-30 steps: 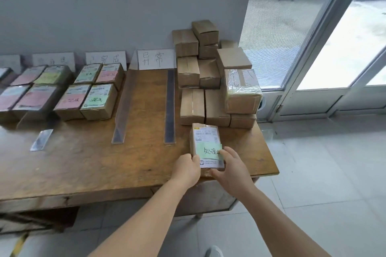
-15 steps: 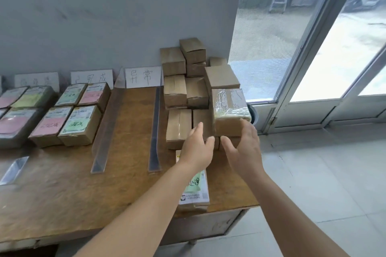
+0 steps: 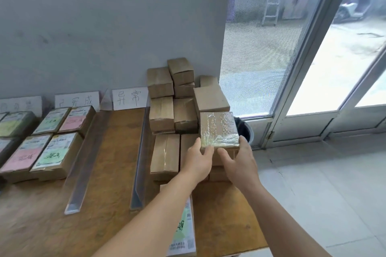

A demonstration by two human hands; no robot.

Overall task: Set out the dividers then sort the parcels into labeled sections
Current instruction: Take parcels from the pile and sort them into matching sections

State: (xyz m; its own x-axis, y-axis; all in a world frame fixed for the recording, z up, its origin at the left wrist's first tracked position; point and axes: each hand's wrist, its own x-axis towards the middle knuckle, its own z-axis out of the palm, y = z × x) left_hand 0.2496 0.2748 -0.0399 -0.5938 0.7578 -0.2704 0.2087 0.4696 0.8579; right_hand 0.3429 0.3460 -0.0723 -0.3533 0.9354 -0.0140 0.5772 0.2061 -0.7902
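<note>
A parcel wrapped in shiny clear tape [image 3: 219, 128] tops the right side of a stack of brown parcels [image 3: 167, 110] at the table's right end. My left hand [image 3: 198, 161] touches its near-left corner and my right hand [image 3: 239, 160] cups its near-right corner; both sets of fingers are on it. A labelled parcel with a green sticker [image 3: 184, 229] lies flat near the front edge under my left forearm. Two clear dividers [image 3: 83, 165] [image 3: 140, 158] run front to back, bounding a bare lane below a handwritten sign [image 3: 130, 98].
Sorted parcels with pink and green stickers [image 3: 48, 146] fill the sections at the left, under further signs [image 3: 76, 101] on the grey wall. A dark bin [image 3: 243, 129] stands off the table's right end beside a glass door. The wooden tabletop [image 3: 41, 225] ends just right of the stack.
Both hands let go of the green-stickered parcel, left it flat near the front edge, and reached forward to the tape-wrapped parcel on the stack. The view moved closer and tilted up.
</note>
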